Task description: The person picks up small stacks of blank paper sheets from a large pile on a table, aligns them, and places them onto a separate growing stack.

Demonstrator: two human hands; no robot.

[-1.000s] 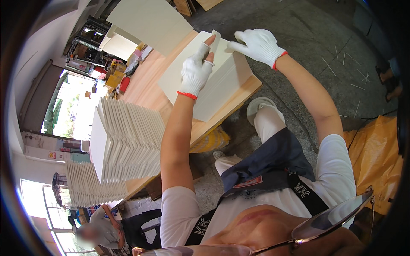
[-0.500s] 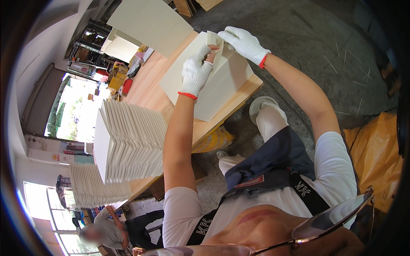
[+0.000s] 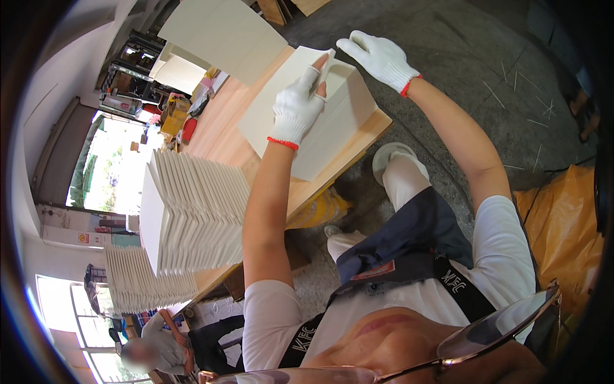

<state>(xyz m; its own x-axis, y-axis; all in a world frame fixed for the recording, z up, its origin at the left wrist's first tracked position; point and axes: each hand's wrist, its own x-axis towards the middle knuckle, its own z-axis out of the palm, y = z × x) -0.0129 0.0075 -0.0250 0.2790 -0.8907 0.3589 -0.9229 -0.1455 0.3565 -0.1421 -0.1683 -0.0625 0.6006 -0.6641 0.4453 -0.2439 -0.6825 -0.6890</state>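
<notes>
Left hand (image 3: 298, 107) on white sheets (image 3: 336, 128), right hand (image 3: 382, 61) apart — grips unclear; folded stack (image 3: 198, 214) nearby.

At the clock's centre, a white squared stack of flat sheets (image 3: 332, 137) sits on the pale, flat-topped wooden table (image 3: 227, 118), the white-gloved left hand (image 3: 296, 109) on top of it. The white-gloved right hand (image 3: 382, 61) is apart from it at 2 o'clock. Large off-white rectangular boards (image 3: 220, 38) lie at 10, yellow boxes (image 3: 174, 115) at 9. At 7 to 8 stands a white zigzag pile of bent sheets (image 3: 198, 217), a second white zigzag pile (image 3: 141, 278) beyond it. Thin white straight sticks (image 3: 494, 94) lie on the grey floor (image 3: 448, 51) at 3, a crumpled orange tarp (image 3: 563, 237) at 4
</notes>
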